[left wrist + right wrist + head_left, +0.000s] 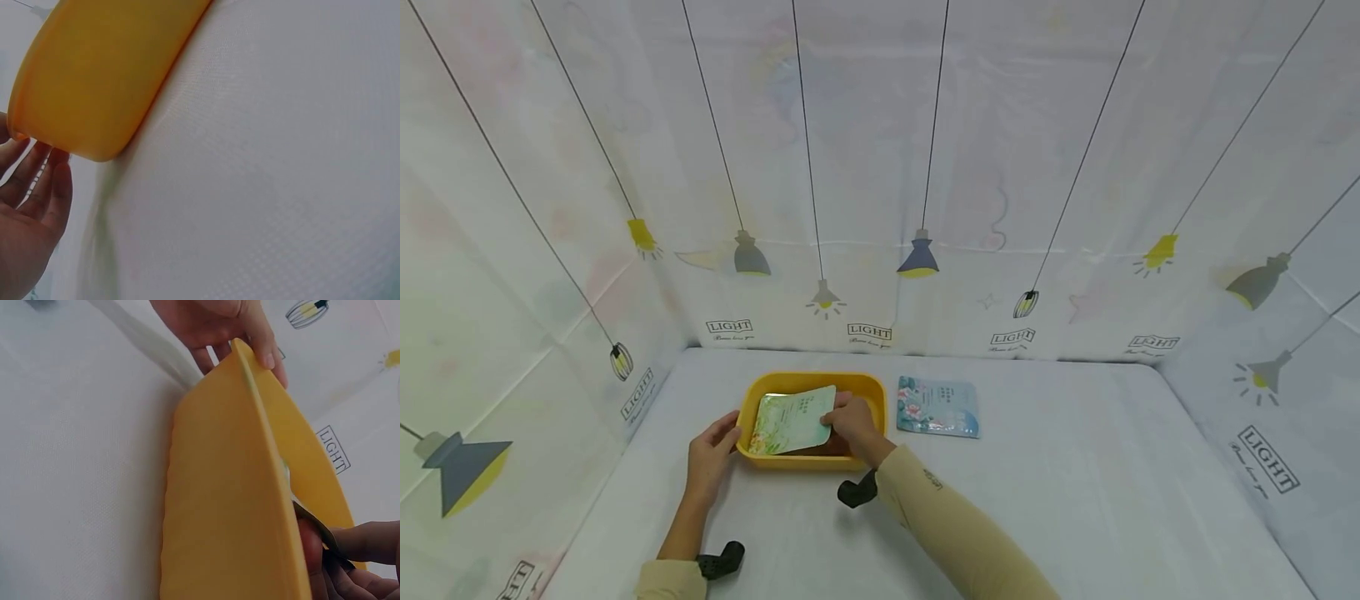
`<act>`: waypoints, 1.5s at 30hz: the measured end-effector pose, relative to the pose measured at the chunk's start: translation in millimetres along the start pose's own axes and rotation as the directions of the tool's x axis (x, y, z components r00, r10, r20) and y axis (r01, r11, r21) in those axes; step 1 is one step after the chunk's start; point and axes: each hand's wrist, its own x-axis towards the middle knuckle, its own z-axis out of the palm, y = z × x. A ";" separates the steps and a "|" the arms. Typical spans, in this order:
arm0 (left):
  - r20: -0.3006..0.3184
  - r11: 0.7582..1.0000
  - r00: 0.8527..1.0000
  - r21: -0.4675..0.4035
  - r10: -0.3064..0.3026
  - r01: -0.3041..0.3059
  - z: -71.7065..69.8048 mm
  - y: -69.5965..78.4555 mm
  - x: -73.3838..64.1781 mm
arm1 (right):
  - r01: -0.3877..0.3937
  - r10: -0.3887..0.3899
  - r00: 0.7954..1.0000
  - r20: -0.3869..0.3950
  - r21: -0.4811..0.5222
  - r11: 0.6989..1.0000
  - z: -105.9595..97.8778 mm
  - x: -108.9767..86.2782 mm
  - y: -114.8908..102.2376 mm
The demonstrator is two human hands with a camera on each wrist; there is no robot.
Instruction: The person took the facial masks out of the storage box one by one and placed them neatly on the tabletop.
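A yellow plastic bin (812, 463) with rounded corners rests on the table's white cloth. At its left end my left hand (709, 454) grips the rim; the right wrist view shows the thumb over the edge and the fingers against the outer wall. My right hand (852, 423) reaches over the near side and pinches the right end of a flat green packet (793, 423) with a floral print. That packet lies tilted inside the bin, its right end raised. Seen from the right wrist, the packet (312, 524) is edge-on between thumb and fingers, mostly hidden by the bin wall.
To the right of the bin, a flat blue packet (937, 407) with printed flowers lies on the white tabletop (1075, 483). A white curtain (865, 150) printed with hanging lamps stands behind the table and along its sides. Black wrist mounts (721, 561) stick out from both wrists.
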 end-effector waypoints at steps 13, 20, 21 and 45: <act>0.001 1.000 1.000 -0.006 -0.011 0.011 0.5 3.7 -0.5 | 0.069 -0.069 0.998 0.008 0.043 0.997 -12.4 -5.9 -7.0; 0.015 1.000 1.000 0.015 -0.021 0.021 -0.7 3.5 -0.2 | 0.097 -0.098 0.995 0.023 0.028 0.995 -25.1 -12.1 -10.2; 0.015 1.000 1.000 0.016 -0.022 0.022 -0.8 3.4 -0.2 | 0.105 -0.105 0.994 0.021 0.021 0.994 -27.2 -12.9 -10.6; 0.013 0.999 0.999 -0.028 -0.044 0.044 0.6 2.1 -0.3 | 0.042 -0.042 0.999 0.012 0.045 0.998 -88.8 -25.5 -14.2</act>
